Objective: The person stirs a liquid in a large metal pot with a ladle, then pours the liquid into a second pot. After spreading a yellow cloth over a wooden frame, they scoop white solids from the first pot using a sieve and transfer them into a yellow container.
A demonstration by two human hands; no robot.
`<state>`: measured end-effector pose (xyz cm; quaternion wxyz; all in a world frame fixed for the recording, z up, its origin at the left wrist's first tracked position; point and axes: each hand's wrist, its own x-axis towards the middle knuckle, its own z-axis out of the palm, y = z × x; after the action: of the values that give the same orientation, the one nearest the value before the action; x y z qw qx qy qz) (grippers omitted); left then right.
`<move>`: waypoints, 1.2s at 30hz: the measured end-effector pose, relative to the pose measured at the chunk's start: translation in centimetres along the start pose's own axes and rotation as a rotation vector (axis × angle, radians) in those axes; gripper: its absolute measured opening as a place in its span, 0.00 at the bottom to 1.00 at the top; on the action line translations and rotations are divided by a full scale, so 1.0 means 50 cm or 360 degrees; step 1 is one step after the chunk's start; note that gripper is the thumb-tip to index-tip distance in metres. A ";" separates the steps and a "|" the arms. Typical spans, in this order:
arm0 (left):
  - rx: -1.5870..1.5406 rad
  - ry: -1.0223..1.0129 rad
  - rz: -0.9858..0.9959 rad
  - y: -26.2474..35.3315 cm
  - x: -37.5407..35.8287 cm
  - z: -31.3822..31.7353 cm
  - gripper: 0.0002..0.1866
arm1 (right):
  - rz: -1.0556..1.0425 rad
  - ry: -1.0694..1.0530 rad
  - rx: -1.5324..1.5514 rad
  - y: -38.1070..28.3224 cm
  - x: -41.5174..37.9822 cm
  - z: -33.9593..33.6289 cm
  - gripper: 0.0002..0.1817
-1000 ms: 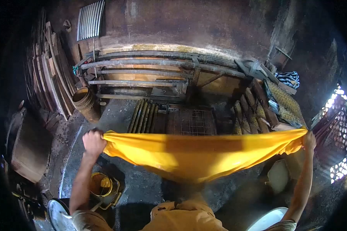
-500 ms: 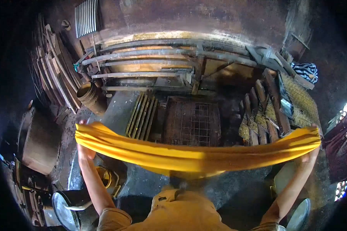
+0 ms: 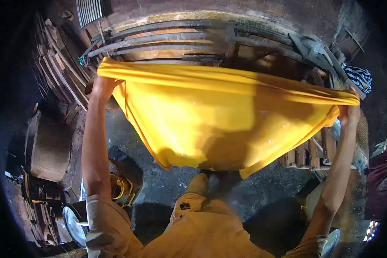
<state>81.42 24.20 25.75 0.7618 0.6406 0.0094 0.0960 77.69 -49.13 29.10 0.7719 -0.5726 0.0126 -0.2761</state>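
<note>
Two ends of the yellow cloth, stretched lengthwise, sit clamped in fingers: left hand at nine o'clock, right hand at three.

A dim, rough workshop.
Planks lean in a stack, long bars line a stained wall, a yellow-smeared bucket stands below.

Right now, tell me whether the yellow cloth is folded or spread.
Mostly spread: the yellow cloth hangs in a wide sheet between the left hand and right hand, its top edge gathered in folds.
</note>
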 end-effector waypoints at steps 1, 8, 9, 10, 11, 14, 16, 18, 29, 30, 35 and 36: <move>0.0036 0.0031 -0.0083 -0.008 0.034 0.021 0.22 | 0.0033 0.0073 -0.0054 0.034 0.033 0.013 0.12; 0.0049 0.0022 -0.0434 -0.241 0.332 0.045 0.26 | -0.0115 -0.0185 0.0061 0.360 0.197 0.047 0.12; 0.0044 0.0014 -0.0401 -0.302 0.384 0.030 0.20 | 0.0182 0.0254 -0.0192 0.381 0.217 0.086 0.11; 0.0032 0.0030 -0.0441 -0.365 0.434 0.018 0.19 | 0.0174 0.0215 -0.0139 0.440 0.249 0.074 0.10; 0.0025 0.0045 -0.0482 -0.421 0.482 0.007 0.19 | 0.0168 0.0179 -0.0084 0.505 0.278 0.057 0.10; 0.0036 -0.0006 -0.0457 -0.535 0.553 0.027 0.19 | 0.0599 0.0519 -0.0005 0.643 0.349 0.057 0.08; 0.0137 0.0086 -0.0619 -0.588 0.600 0.066 0.19 | 0.0563 0.0548 -0.0206 0.718 0.365 0.086 0.09; 0.0239 0.0188 -0.0847 -0.664 0.653 0.070 0.27 | 0.0618 0.0623 -0.0314 0.801 0.392 0.086 0.10; 0.0399 0.0276 -0.1023 -0.995 0.755 0.080 0.22 | 0.0853 0.0571 -0.0623 1.243 0.450 -0.033 0.15; 0.0399 0.0279 -0.1023 -1.017 0.754 0.079 0.22 | 0.0854 0.0568 -0.0622 1.270 0.442 -0.039 0.15; 0.0612 0.0194 -0.1044 -1.134 0.667 0.051 0.36 | 0.0668 -0.0033 -0.1381 1.417 0.328 -0.126 0.20; 0.0626 0.0237 -0.1059 -1.167 0.629 0.032 0.32 | 0.0702 -0.0165 -0.1694 1.415 0.280 -0.140 0.19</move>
<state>120.35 18.27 -27.58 0.6111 0.7277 0.2899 -0.1137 116.34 -47.87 -32.17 0.4166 -0.8785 0.2309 -0.0358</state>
